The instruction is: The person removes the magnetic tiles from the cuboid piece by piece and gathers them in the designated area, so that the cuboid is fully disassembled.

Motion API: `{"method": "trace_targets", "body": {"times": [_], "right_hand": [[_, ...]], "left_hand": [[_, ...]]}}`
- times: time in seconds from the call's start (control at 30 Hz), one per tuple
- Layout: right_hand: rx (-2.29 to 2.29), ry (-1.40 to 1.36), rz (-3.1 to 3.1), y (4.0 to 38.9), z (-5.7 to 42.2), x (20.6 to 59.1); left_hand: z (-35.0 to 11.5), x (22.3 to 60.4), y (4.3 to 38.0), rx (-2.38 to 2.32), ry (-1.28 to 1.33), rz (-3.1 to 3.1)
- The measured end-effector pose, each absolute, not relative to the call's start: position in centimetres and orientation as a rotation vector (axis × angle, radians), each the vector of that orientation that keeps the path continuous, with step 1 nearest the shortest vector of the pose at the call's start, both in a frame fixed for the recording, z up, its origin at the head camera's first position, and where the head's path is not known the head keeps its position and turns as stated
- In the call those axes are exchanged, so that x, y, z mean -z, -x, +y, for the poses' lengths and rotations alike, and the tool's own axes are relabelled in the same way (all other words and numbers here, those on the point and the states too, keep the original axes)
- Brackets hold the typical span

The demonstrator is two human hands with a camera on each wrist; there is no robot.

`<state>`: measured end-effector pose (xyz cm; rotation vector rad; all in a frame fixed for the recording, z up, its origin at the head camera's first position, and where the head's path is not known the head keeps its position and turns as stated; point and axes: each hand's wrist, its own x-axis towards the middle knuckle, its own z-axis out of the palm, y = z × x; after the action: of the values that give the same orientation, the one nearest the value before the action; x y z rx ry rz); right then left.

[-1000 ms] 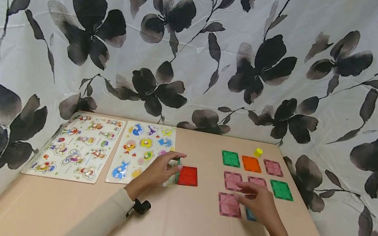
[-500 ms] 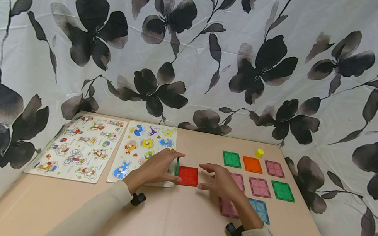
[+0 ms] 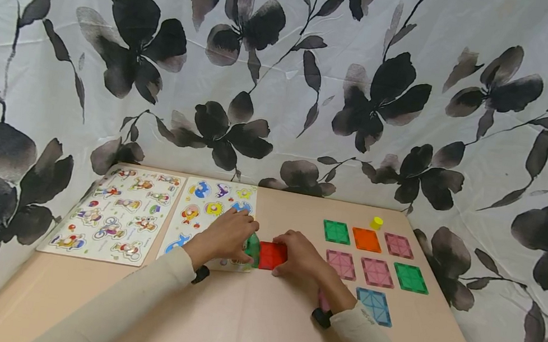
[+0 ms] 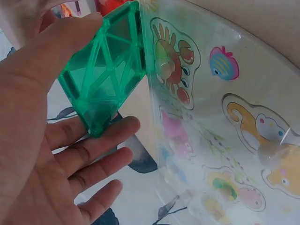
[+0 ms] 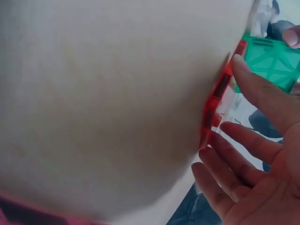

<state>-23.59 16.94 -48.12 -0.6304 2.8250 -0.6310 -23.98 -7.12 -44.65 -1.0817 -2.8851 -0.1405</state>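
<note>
My left hand (image 3: 226,234) pinches a green square magnetic tile (image 4: 108,68) between thumb and index finger; its other fingers spread loosely. In the head view that green tile is raised on edge at the left side of a red magnetic tile (image 3: 271,256). The red tile lies on the table. My right hand (image 3: 301,260) holds the red tile from its right side, thumb at the near edge and fingers at the far edge. In the right wrist view the red tile (image 5: 213,101) shows edge-on, with the green tile (image 5: 269,61) beyond it.
Several pink tiles (image 3: 377,272), two green tiles (image 3: 336,232), an orange tile (image 3: 366,239) and a blue tile (image 3: 374,306) lie at the right. A yellow cylinder (image 3: 376,223) stands behind them. Two picture puzzle boards (image 3: 113,220) lie at the left, below a floral cloth backdrop (image 3: 306,107).
My right hand has moved left from the pink and blue tiles to the red tile and taken hold of it. The green tile in my left hand has turned and tilted.
</note>
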Motion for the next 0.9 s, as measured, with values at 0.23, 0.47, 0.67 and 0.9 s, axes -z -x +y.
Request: {"method": "trace_targets", "body": {"times": [0.23,0.47,0.67,0.9], "right_hand": [[0.566,0.665,2.853,23.7,17.0,48.2],[0.535,0.663,2.891,22.8,18.0,48.2],[0.562,0.594,2.95,21.5,19.7,47.6],[0.669,0.514,2.98,19.6,22.5,46.5]], "left_hand": [[-7.5,45.1,24.0,0.066,1.093,-2.837],[-7.5,45.8,23.8,0.226,1.097,-2.831],[-7.0,46.4,23.4,0.368,1.087,-2.773],[-5.7,46.9,22.6,0.508,1.053,-2.706]]}}
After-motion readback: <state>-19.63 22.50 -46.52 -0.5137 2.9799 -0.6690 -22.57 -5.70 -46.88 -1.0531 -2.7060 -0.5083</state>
